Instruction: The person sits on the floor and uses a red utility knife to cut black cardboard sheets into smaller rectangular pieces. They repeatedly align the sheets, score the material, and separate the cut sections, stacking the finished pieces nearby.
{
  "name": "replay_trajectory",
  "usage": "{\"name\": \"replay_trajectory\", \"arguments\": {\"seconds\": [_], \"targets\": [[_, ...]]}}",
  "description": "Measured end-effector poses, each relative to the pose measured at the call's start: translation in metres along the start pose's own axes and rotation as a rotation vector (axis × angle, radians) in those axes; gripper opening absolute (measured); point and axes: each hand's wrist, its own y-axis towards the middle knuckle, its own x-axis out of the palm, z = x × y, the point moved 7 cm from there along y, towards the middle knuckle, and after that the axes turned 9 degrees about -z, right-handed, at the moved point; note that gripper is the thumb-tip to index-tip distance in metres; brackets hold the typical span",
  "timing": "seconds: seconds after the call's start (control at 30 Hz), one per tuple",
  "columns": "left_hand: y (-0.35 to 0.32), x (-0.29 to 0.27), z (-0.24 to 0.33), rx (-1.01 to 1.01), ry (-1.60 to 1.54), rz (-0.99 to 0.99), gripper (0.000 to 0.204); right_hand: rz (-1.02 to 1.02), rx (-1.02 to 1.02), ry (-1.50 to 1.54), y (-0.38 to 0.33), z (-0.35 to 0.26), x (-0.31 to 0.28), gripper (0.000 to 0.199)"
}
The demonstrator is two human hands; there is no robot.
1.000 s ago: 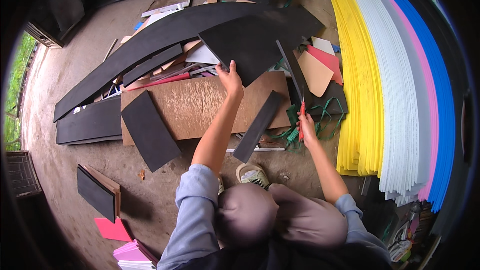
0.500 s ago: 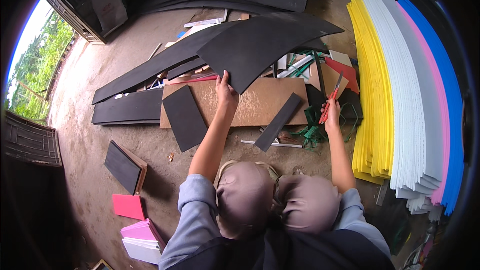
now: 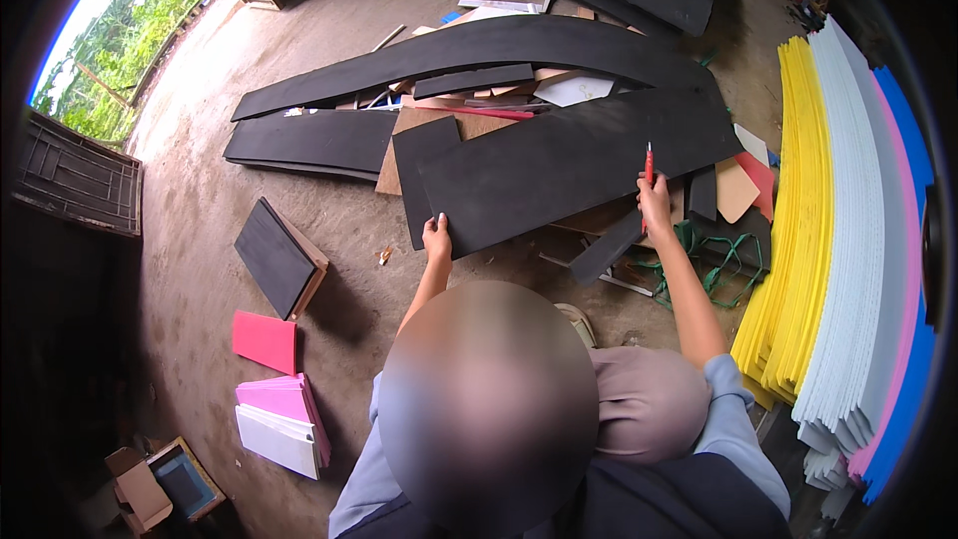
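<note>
My left hand [image 3: 436, 240] pinches the near left corner of a long black foam sheet [image 3: 579, 160], fingers beneath and thumb on top. The sheet stretches to the right over the scrap pile. A smaller black rectangle [image 3: 411, 155] shows under its left end, above a brown board [image 3: 389, 180]. My right hand [image 3: 654, 208] is closed round a slim red utility knife [image 3: 649, 168], its tip pointing away from me, over the sheet's near edge. Just below that hand lies a narrow black strip [image 3: 607, 248].
Curved black sheets [image 3: 309, 145] lie over mixed offcuts [image 3: 574, 90]. Yellow [image 3: 798, 230], white [image 3: 843, 240] and blue sheets [image 3: 903, 339] stand stacked at right. Black [image 3: 274, 260], red [image 3: 264, 342] and pink pieces [image 3: 279, 397] sit at left. Green straps [image 3: 718, 265] tangle near the right hand.
My left hand has drawn the black sheet nearer and lower, and it now lies flatter across the brown board. My right hand still holds the knife, now more upright. The view has shifted left.
</note>
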Motion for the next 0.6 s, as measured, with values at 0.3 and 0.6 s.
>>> {"name": "replay_trajectory", "arguments": {"seconds": [0.3,0.6], "targets": [[-0.023,-0.057,-0.066,-0.329,-0.195,0.268,0.045,-0.275,-0.201,-0.362,-0.005,0.009,0.156,0.032],[0.005,-0.105,0.041,0.359,-0.455,0.279,0.024,-0.303,-0.292,-0.420,0.005,0.025,0.206,0.036]]}}
